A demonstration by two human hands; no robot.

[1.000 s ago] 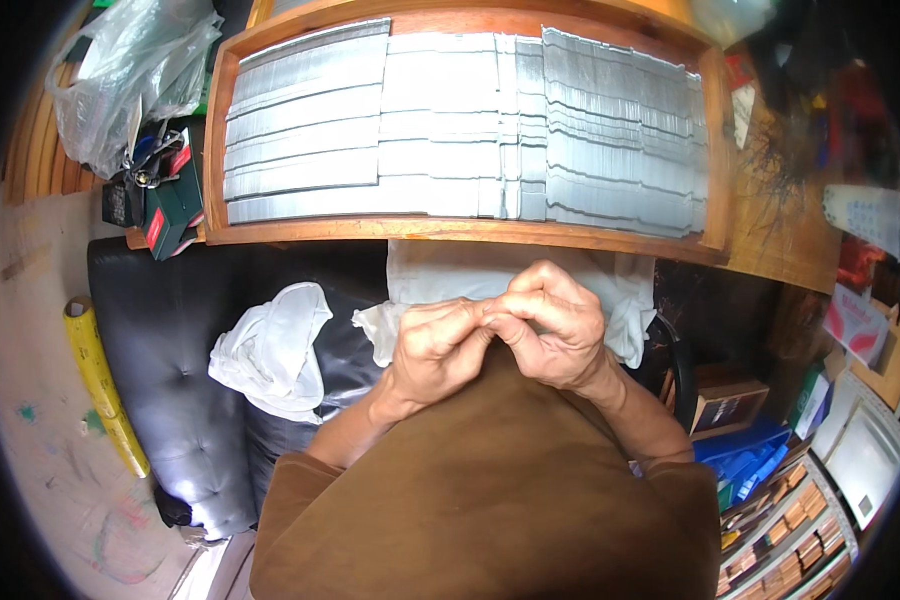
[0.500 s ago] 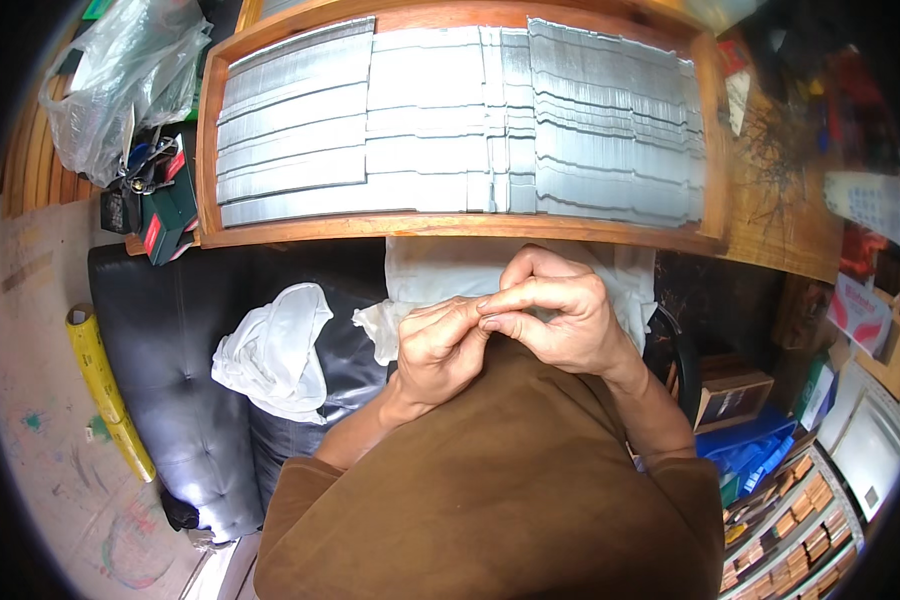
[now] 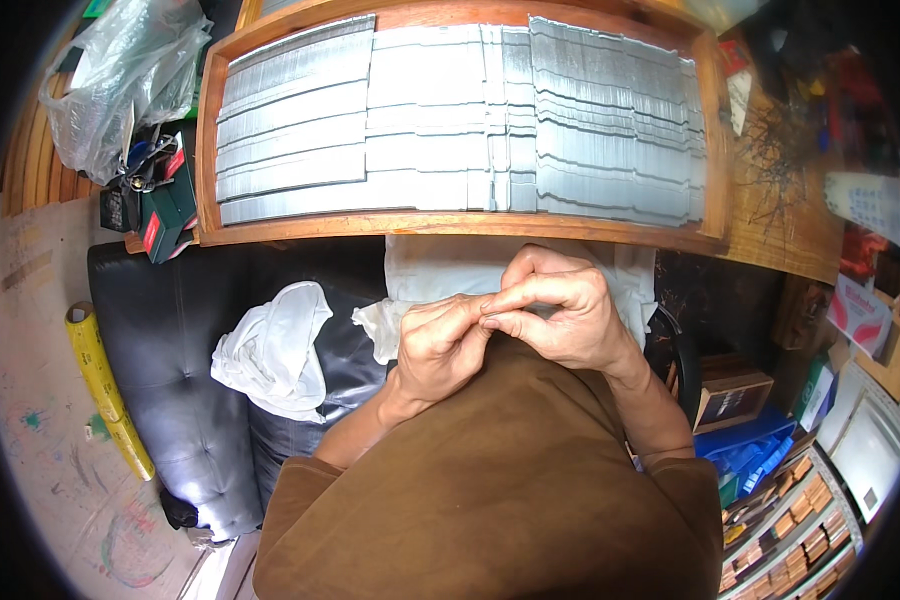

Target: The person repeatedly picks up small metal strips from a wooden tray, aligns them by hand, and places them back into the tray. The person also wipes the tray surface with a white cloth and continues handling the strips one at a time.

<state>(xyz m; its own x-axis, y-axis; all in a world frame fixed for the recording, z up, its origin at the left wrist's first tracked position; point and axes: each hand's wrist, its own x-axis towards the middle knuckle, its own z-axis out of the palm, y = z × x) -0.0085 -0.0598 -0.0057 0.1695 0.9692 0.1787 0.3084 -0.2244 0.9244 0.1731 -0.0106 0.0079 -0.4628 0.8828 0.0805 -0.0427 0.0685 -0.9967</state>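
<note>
My left hand [image 3: 438, 342] and my right hand [image 3: 560, 308] meet fingertip to fingertip in front of my chest. Both are closed in a pinch. Whatever lies between the fingertips is hidden or too small to make out. Just beyond the hands stands a wooden tray [image 3: 370, 229] filled with tightly packed rows of thin silvery metal strips [image 3: 425, 120]. A white cloth [image 3: 520, 255] hangs below the tray's near edge, behind my hands.
A crumpled white cloth [image 3: 275, 355] lies on a black tufted seat [image 3: 170, 370] at left. A yellow roll [image 3: 108, 390] leans beside it. Clear plastic bags [image 3: 125, 85] sit at far left. At right are a wooden box [image 3: 732, 395], a blue bag [image 3: 755, 450] and a pink-and-white box [image 3: 860, 315].
</note>
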